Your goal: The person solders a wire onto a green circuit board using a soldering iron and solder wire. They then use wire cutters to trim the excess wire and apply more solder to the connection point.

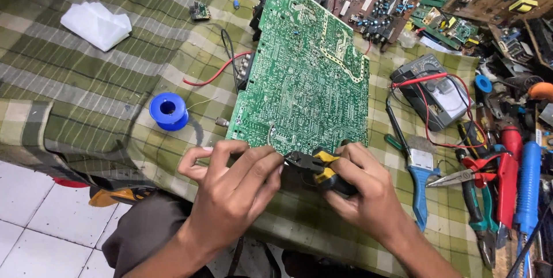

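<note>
Far left, a crumpled white cloth [97, 23] is seen on the checked green tablecloth [69, 82], well apart from the work; nearer in, a blue solder spool [168, 110] is laid just beside the board's lower left corner. The green circuit board [305, 71] is placed solder side up in the middle of the bench, its long axis run from the near edge at the hands up and slightly right toward the far clutter, the narrow far end pointed away from the person. The left hand [233, 183] is curled at the board's near edge, fingers pressed together as if pinching something small there; what is pinched cannot be told. Touching it, the yellow-handled cutters [314, 166] are gripped in the right hand [360, 189], handles squeezed in the closed fist, nose pointed left at the left fingertips and the board edge. Progress, as a judgement: work is confined to the near edge, and a lead or wire is probably being trimmed; how much is done or left cannot be read from this view. To the right, a multimeter [432, 91] with red and black leads is parked, then a blue desoldering pump [420, 180], red-handled pliers [487, 174] and other hand tools, untouched.
</note>
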